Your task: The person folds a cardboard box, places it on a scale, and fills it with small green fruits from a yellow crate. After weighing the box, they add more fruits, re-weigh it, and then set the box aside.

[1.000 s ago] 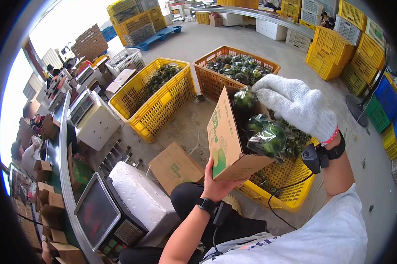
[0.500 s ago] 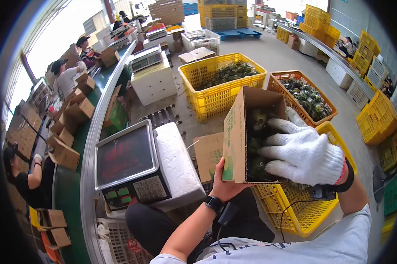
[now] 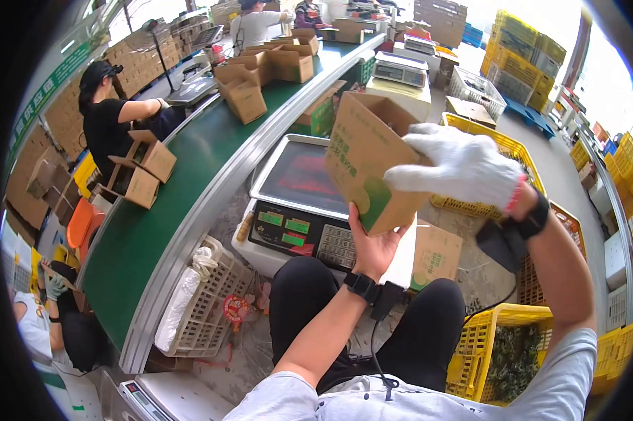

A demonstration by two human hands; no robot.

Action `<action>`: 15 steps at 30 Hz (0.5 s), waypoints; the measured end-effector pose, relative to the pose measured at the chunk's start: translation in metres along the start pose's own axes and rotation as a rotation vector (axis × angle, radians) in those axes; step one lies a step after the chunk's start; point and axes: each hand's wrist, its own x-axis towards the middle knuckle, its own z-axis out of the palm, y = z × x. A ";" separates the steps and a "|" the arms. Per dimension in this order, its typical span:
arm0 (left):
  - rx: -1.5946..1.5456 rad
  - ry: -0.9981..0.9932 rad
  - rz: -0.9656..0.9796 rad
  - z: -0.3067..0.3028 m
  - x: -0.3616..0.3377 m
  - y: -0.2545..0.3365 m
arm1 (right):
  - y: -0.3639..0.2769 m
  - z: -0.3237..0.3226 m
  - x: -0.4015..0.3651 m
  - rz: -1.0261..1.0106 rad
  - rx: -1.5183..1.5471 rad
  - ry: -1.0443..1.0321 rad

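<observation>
A cardboard box (image 3: pixel 362 151) with green print is held up, tilted, over the right part of a digital scale (image 3: pixel 288 228). My bare left hand (image 3: pixel 374 245) grips it from below, fingers and thumb around the bottom corner. At the box's upper right, my right hand (image 3: pixel 464 163) in a white knit glove has its fingers stretched and spread. Its thumb overlaps the printed side and its fingertips are by the open top. What lies inside the box is hidden from this angle. The scale has a metal tray and lit green displays.
Left of the scale runs a green conveyor belt (image 3: pixel 211 165) with a metal rail and several open boxes (image 3: pixel 240 91). A person in black (image 3: pixel 109 123) sits beyond it. Yellow crates (image 3: pixel 471 344) with dark greenish goods stand at right; a white basket (image 3: pixel 207 309) is beside the belt.
My view has swung left toward the belt. The box has moved over the scale and turned its printed side toward me. My right hand has come out of its opening.
</observation>
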 end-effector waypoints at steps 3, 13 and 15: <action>-0.058 0.061 0.063 -0.023 0.016 0.019 | -0.008 0.026 0.058 0.096 0.067 -0.073; 0.089 0.181 -0.478 0.007 -0.006 0.012 | 0.014 0.086 0.097 -0.317 -0.024 -0.060; 0.274 -0.108 -0.605 0.026 -0.022 0.008 | 0.011 0.091 0.094 -0.374 -0.030 -0.035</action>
